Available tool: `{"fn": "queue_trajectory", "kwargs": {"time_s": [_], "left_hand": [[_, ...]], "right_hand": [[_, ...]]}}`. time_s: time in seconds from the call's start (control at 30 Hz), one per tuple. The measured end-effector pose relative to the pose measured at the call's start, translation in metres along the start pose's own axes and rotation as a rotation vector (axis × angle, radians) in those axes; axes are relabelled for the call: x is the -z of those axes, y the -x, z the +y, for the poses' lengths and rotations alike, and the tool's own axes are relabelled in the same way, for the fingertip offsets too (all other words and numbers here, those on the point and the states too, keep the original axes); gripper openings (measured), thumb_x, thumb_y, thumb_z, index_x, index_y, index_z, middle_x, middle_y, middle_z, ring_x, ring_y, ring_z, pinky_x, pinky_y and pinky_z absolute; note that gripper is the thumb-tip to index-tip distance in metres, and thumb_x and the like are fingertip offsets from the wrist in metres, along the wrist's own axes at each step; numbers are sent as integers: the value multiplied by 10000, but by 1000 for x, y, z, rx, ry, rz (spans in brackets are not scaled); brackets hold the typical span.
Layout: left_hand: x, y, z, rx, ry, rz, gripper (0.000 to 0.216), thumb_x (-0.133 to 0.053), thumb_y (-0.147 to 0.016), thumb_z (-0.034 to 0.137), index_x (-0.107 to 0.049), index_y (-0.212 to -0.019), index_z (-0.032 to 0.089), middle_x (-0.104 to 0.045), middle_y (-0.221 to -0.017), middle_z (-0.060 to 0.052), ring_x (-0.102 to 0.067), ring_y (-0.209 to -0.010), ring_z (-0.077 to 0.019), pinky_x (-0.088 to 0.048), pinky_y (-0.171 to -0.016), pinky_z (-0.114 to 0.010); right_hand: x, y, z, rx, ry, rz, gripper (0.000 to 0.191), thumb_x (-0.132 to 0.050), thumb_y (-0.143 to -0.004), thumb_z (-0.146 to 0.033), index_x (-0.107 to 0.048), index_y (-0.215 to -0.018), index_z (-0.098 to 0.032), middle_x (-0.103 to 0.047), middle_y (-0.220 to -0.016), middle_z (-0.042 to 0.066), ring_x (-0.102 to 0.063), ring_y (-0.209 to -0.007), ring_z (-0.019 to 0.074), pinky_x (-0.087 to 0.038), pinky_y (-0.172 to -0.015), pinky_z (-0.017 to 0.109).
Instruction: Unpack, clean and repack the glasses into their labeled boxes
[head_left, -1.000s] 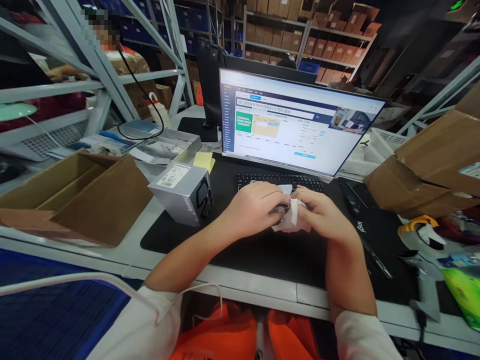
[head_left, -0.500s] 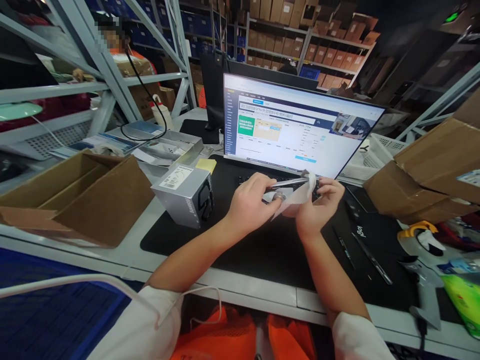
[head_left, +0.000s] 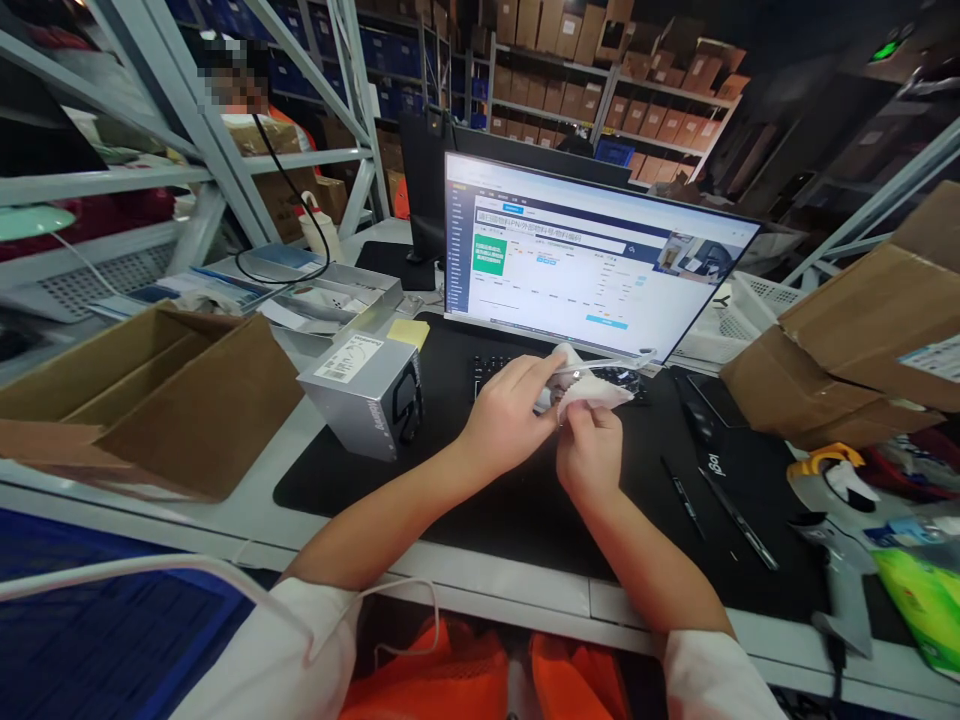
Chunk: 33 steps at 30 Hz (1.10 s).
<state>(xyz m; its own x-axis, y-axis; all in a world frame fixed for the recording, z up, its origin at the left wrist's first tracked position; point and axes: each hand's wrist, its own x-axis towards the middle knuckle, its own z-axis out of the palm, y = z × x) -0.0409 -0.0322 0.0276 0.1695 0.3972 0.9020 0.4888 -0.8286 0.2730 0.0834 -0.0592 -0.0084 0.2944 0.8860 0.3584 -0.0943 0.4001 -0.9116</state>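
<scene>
My left hand (head_left: 510, 410) and my right hand (head_left: 589, 450) meet over the black desk mat (head_left: 525, 500), just in front of the keyboard (head_left: 495, 366). Both are closed on a small white packet (head_left: 592, 390) with something dark and round inside that I cannot make out. The left fingers pinch its near left edge, and the right fingers grip it from below. A silver product box (head_left: 367, 395) with a white label lies to the left of my left hand.
A lit monitor (head_left: 592, 260) stands behind the keyboard. An open cardboard box (head_left: 150, 400) sits at the left, stacked cartons (head_left: 855, 340) at the right. A barcode scanner (head_left: 840, 560) and pens (head_left: 720, 500) lie right. Another person stands behind the left shelving.
My hands rose from the mat toward the keyboard with the packet. My right hand then shifted left and under the packet, close against the left hand.
</scene>
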Motion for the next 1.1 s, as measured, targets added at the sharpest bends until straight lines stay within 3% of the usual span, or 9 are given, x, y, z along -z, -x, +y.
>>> {"fn": "queue_trajectory", "kwargs": {"time_s": [0.17,0.27,0.4,0.57,0.67,0.8,0.97,1.1], "left_hand": [[2,-2,4,32,105,31,326,-674,-892,128,-665,-1217,163,-762,-1048,-83,-728,-948,-185,-611,-894,-304],[4,-2,2,11,91,89,323,-712,-851,112,-700,-1168,174,-786,-1062,-75,-751,-966,-183,-615,-923,-292],[5,-1,-4,-33,48,122,292,-740,-847,130,-722,-1138,151,-801,-1068,-106,-773,-955,-205,-632,-899,-297],[5,-4,1,2,77,106,284,-738,-833,99,-731,-1112,147,-806,-1062,-91,-776,-956,-199,-634,-916,-300],[6,-5,5,-16,86,118,316,-714,-819,59,-732,-1119,158,-806,-1074,-73,-771,-982,-188,-628,-943,-295],[8,-5,0,-35,15,131,287,-715,-851,112,-739,-1134,154,-809,-1067,-83,-778,-956,-188,-641,-911,-287],[5,-6,2,23,12,115,288,-704,-850,131,-745,-1134,158,-811,-1044,-74,-780,-917,-177,-649,-877,-277],[1,-3,6,-4,34,129,334,-703,-837,89,-731,-1164,155,-807,-1062,-83,-775,-945,-180,-639,-907,-288]], "right_hand": [[5,-11,-33,47,-255,105,289,-804,-800,-481,-742,-792,-198,-730,-813,48,-714,-855,224,-582,-906,398],[1,-7,-29,41,-298,116,323,-773,-820,-534,-744,-832,-212,-737,-828,50,-726,-866,233,-585,-931,443],[-8,0,-11,-57,-180,38,333,-825,-755,-517,-744,-783,-195,-737,-793,59,-709,-814,236,-592,-879,424],[3,-12,-38,-140,-354,92,293,-902,-647,-438,-727,-707,-210,-706,-729,25,-681,-750,202,-599,-795,367],[6,-11,-50,-166,-450,83,275,-887,-691,-455,-756,-795,-236,-740,-828,24,-700,-844,195,-596,-827,349],[-5,-2,-30,-167,-337,37,347,-865,-722,-540,-762,-764,-211,-741,-802,46,-688,-795,206,-588,-798,364],[6,-16,-33,-117,-349,57,285,-943,-641,-401,-780,-767,-205,-747,-804,20,-673,-717,169,-578,-804,341],[13,-16,-40,-144,-393,42,285,-860,-753,-471,-764,-787,-205,-725,-781,30,-689,-770,194,-581,-876,387]]}}
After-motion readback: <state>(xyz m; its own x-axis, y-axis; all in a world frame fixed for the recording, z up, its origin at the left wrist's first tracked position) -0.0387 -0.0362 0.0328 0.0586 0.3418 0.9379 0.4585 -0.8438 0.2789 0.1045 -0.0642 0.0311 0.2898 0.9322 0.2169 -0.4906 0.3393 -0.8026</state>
